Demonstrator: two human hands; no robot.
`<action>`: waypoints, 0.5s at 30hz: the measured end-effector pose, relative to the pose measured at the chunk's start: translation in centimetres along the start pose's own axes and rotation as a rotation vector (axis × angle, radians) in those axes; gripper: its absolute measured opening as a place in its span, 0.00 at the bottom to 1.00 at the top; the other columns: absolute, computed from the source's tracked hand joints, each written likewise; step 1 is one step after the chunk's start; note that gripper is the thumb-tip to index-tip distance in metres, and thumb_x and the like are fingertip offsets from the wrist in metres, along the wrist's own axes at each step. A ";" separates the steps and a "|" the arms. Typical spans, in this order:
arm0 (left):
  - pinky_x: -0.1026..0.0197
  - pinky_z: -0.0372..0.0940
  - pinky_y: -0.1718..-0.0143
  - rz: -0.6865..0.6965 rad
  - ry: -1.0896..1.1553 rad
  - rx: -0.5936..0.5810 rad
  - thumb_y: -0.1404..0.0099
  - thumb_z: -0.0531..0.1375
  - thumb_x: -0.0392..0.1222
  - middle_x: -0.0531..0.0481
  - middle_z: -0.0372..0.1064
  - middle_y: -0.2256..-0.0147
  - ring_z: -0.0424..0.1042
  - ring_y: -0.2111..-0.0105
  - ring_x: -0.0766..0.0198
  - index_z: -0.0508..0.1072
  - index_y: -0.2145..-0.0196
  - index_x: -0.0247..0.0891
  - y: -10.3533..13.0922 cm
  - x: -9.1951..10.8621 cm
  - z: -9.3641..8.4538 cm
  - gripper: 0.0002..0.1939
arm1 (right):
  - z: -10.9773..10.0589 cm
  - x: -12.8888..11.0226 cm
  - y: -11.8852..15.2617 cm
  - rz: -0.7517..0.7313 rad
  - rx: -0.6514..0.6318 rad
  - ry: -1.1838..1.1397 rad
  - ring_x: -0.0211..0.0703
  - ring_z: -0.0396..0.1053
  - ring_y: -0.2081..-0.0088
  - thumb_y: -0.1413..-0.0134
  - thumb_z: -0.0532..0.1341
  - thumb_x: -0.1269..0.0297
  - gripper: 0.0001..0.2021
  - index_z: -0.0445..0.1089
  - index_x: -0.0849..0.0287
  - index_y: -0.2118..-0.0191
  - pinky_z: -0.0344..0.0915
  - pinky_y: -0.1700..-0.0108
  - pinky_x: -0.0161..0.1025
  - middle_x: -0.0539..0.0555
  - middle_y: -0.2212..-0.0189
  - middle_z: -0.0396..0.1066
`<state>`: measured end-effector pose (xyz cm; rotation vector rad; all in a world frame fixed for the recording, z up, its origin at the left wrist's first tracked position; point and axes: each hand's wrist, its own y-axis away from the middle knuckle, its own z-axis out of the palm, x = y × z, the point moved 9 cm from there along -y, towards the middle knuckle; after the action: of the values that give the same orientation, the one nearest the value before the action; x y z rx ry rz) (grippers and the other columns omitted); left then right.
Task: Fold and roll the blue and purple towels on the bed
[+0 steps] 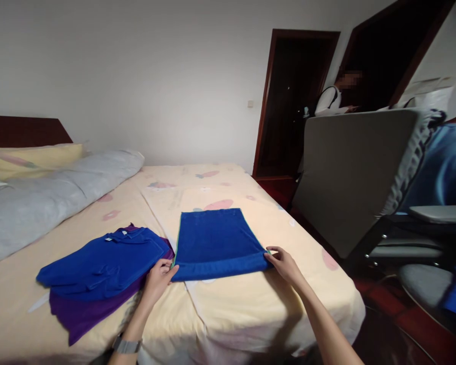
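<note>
A blue towel [216, 235] with green edging lies flat on the bed, its near edge turned over into a narrow band. My left hand [161, 274] pinches the near left corner of that band between thumb and fingers. At the opposite end, my right hand [283, 263] grips the near right corner the same way. Left of the towel, close to my left hand, lies a blue shirt [106, 261] with small white tags. Underneath it a purple cloth [87, 317] sticks out on the near side and at the right.
The bed [243, 309] has a yellow patterned sheet. A grey rolled quilt [61, 197] and a yellow pillow [41, 159] lie at the left. Right of the bed stands a grey covered board [349, 172], with a person [329, 101] behind it and another person in blue [437, 167] beside it.
</note>
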<state>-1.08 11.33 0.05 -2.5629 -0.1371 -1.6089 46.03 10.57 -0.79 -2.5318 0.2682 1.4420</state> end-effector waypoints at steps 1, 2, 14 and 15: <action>0.64 0.63 0.80 -0.002 0.023 0.010 0.54 0.62 0.71 0.52 0.73 0.76 0.73 0.77 0.59 0.65 0.65 0.41 0.1 0.1 -0.2 0.31 | -0.3 -0.2 0.1 -0.008 0.010 -0.027 0.45 0.73 0.71 0.48 0.60 0.48 0.23 0.71 0.60 0.53 0.65 0.69 0.37 0.50 0.76 0.73; 0.65 0.61 0.82 -0.007 0.043 0.017 0.53 0.62 0.70 0.53 0.72 0.77 0.71 0.81 0.62 0.64 0.64 0.41 0.2 0.1 -0.4 0.32 | -0.5 -0.4 0.3 -0.016 0.016 -0.060 0.45 0.72 0.72 0.48 0.60 0.47 0.24 0.70 0.59 0.53 0.64 0.70 0.37 0.50 0.77 0.72; 0.63 0.58 0.74 0.121 -0.506 -0.052 0.41 0.57 0.53 0.59 0.62 0.83 0.71 0.77 0.58 0.65 0.65 0.45 4.0 0.1 -0.5 0.12 | -0.4 -0.5 3.9 -0.064 -0.146 0.240 0.44 0.66 0.76 0.47 0.59 0.56 0.10 0.65 0.52 0.59 0.57 0.72 0.36 0.44 0.82 0.65; 0.63 0.58 0.72 0.111 -0.559 -0.057 0.40 0.57 0.52 0.57 0.66 0.79 0.73 0.74 0.57 0.66 0.64 0.45 4.3 0.5 -0.6 0.11 | -0.8 -0.9 4.1 -0.075 -0.116 0.293 0.45 0.68 0.73 0.47 0.59 0.57 0.11 0.65 0.52 0.59 0.59 0.70 0.37 0.46 0.79 0.67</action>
<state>-0.84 7.03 0.56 -2.9305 0.0074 -0.8361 45.13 6.48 0.00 -2.8129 0.1357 1.0869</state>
